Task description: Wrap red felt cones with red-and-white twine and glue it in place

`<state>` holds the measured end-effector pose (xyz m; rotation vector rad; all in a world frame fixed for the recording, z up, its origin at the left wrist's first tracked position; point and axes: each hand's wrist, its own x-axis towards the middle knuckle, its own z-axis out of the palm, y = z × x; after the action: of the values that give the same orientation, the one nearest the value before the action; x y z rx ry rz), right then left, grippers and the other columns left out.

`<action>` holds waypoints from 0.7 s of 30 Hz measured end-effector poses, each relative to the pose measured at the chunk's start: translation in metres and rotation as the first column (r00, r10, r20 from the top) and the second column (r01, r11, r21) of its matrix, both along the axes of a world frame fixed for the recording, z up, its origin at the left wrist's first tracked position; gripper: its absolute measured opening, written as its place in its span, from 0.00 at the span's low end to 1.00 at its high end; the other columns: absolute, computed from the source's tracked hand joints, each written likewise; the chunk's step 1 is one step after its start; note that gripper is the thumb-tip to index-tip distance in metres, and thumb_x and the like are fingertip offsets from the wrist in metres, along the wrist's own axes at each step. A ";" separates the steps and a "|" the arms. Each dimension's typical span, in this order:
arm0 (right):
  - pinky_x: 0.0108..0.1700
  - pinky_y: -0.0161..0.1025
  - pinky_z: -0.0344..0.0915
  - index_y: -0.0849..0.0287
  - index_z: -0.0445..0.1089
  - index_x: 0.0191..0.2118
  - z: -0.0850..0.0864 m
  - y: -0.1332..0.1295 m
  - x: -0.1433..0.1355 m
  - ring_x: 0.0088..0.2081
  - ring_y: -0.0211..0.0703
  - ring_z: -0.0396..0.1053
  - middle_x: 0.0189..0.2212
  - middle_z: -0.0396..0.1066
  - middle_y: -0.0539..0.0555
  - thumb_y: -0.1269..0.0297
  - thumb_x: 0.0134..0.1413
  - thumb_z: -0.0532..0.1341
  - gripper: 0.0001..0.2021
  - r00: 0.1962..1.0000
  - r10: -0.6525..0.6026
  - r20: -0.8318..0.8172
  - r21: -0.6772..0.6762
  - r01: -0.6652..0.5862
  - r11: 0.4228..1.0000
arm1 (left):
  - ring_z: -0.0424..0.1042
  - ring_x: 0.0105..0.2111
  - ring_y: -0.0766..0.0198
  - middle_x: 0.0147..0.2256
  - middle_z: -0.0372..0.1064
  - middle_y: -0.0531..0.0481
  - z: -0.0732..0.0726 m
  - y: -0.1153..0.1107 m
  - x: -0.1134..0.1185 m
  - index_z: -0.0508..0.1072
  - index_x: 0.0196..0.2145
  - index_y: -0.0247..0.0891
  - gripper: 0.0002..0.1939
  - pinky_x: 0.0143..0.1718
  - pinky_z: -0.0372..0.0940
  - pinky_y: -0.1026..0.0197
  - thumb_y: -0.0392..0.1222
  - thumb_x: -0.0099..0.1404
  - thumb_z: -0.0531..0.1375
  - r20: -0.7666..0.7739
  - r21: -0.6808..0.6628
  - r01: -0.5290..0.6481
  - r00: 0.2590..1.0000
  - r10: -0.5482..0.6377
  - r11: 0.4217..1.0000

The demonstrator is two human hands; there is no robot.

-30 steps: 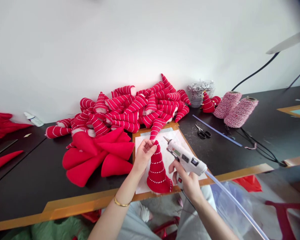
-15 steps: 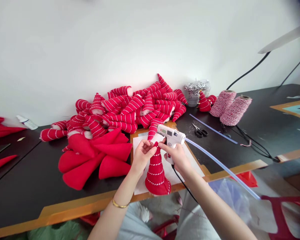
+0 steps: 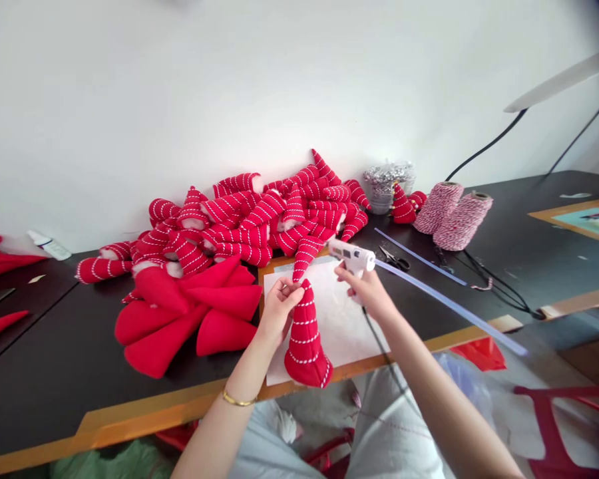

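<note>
My left hand [image 3: 278, 307] pinches the tip of a red felt cone [image 3: 307, 339] wound with red-and-white twine. The cone's wide end hangs toward the front edge of the table. In my right hand [image 3: 370, 290] is a white glue gun [image 3: 352, 255], its nozzle pointing left, apart from the cone. A long clear glue stick [image 3: 449, 306] trails out of its back to the right, and a black cord runs down from its handle. Beneath the cone lies a white sheet [image 3: 347, 326] taped to the table.
Behind my hands is a heap of twine-wrapped red cones [image 3: 239, 219], with plain red felt cones [image 3: 180, 313] in front. To the right lie scissors [image 3: 395, 259], a loose glue stick [image 3: 419, 256], two twine spools [image 3: 462, 221] and a tub of silver tinsel [image 3: 387, 183].
My right hand has drawn the glue gun right and away from the cone's tip, its fingers no longer at the tip. My left hand still holds the cone, now shifted slightly left.
</note>
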<state>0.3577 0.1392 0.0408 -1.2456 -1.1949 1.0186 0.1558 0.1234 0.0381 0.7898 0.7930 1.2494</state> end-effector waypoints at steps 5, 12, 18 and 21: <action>0.42 0.49 0.65 0.62 0.73 0.35 -0.009 0.035 0.075 0.44 0.61 0.71 0.38 0.74 0.65 0.59 0.47 0.70 0.13 0.691 -0.242 0.681 0.108 0.232 0.967 | 0.71 0.23 0.67 0.27 0.72 0.58 0.002 0.006 -0.006 0.64 0.34 0.41 0.23 0.28 0.66 0.64 0.44 0.47 0.73 0.094 -0.047 -0.147 0.984 0.151 0.988; 0.60 0.61 0.58 0.57 0.77 0.44 0.006 -0.007 0.063 0.59 0.66 0.63 0.51 0.72 0.65 0.61 0.53 0.68 0.13 0.756 -0.311 0.575 0.361 0.106 0.926 | 0.72 0.27 0.68 0.29 0.73 0.58 0.025 0.003 -0.018 0.65 0.35 0.42 0.20 0.32 0.66 0.64 0.44 0.49 0.72 0.180 0.105 -0.340 0.931 0.318 0.935; 0.63 0.55 0.61 0.49 0.58 0.68 0.022 -0.074 -0.030 0.65 0.56 0.60 0.65 0.61 0.57 0.53 0.54 0.70 0.38 0.825 0.520 0.222 0.259 -0.564 0.784 | 0.71 0.27 0.69 0.28 0.71 0.59 0.058 -0.024 -0.005 0.65 0.32 0.42 0.16 0.31 0.65 0.65 0.43 0.54 0.70 0.243 0.195 -0.433 0.891 0.384 0.880; 0.62 0.53 0.64 0.52 0.59 0.68 0.021 -0.083 -0.057 0.60 0.55 0.67 0.61 0.66 0.58 0.56 0.51 0.72 0.40 0.855 0.509 0.100 0.293 -0.514 0.806 | 0.71 0.28 0.69 0.29 0.70 0.58 0.065 -0.037 -0.001 0.66 0.32 0.41 0.16 0.34 0.66 0.65 0.46 0.56 0.70 0.225 0.163 -0.489 0.864 0.451 0.857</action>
<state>0.3011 0.0562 0.0619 -0.6883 -1.6874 1.1469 0.1552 0.0864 0.1028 0.6590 0.7338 1.8498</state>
